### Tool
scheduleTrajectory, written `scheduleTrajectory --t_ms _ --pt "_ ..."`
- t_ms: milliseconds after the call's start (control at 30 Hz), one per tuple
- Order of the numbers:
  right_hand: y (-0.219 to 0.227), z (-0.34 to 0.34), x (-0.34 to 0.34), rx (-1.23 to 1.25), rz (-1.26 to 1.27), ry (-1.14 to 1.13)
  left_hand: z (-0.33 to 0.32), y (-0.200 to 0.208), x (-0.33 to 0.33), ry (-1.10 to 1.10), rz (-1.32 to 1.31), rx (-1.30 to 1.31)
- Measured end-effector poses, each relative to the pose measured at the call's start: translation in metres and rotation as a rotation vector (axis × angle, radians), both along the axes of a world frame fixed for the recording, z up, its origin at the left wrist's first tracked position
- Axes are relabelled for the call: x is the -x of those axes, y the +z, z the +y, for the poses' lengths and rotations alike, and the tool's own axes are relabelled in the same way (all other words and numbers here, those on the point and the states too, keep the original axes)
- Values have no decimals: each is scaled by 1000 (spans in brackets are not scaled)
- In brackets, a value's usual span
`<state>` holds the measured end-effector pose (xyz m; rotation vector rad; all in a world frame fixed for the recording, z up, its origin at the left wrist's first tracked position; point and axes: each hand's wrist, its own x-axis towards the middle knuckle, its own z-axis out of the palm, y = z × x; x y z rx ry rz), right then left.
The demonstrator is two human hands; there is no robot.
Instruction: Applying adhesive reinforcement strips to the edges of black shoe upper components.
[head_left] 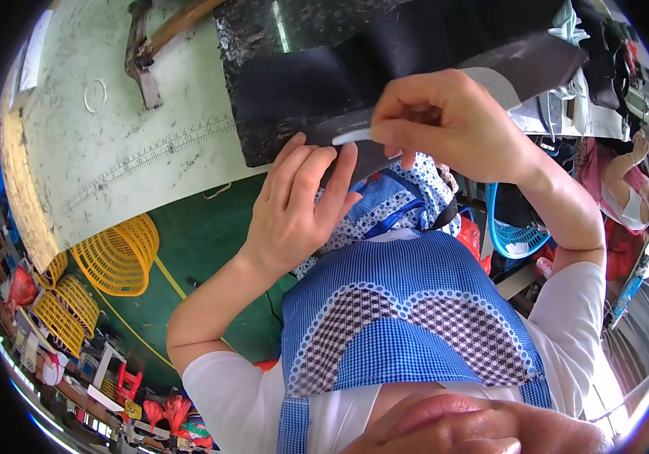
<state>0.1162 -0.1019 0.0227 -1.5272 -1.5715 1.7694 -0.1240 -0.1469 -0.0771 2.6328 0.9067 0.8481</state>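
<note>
My right hand (449,125) is closed in a pinch on a thin white piece with a narrow tip (351,137). I cannot make out its kind. Its tip lies over the near edge of a black, leather-like sheet (305,83), close to my left fingertips. With fingers stretched out, my left hand (298,193) rests on that near edge and holds nothing visible. The sheet lies on a dark speckled board (252,34). A grey rounded patch (497,85) shows on the sheet beyond my right wrist.
On the pale table (59,159) lie a hammer (141,57) and a thin white ring (95,96); ruler marks run along its surface. Yellow baskets (120,257) stand on the green floor at left. A blue basket (513,238) and another person (623,185) are at right.
</note>
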Motion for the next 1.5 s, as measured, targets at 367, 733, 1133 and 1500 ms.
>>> scheduleTrajectory --t_ms 367,733,1133,1500 --pt "-16 11 13 -524 -733 260 12 4 -9 13 26 -122" --pt "-6 13 -50 -345 -648 24 24 44 -28 2 334 -10" --pt "-13 18 -87 -668 -764 73 31 63 -104 -111 586 -241" --pt "-25 -4 -111 -443 -535 -184 46 74 -111 -191 637 -222"
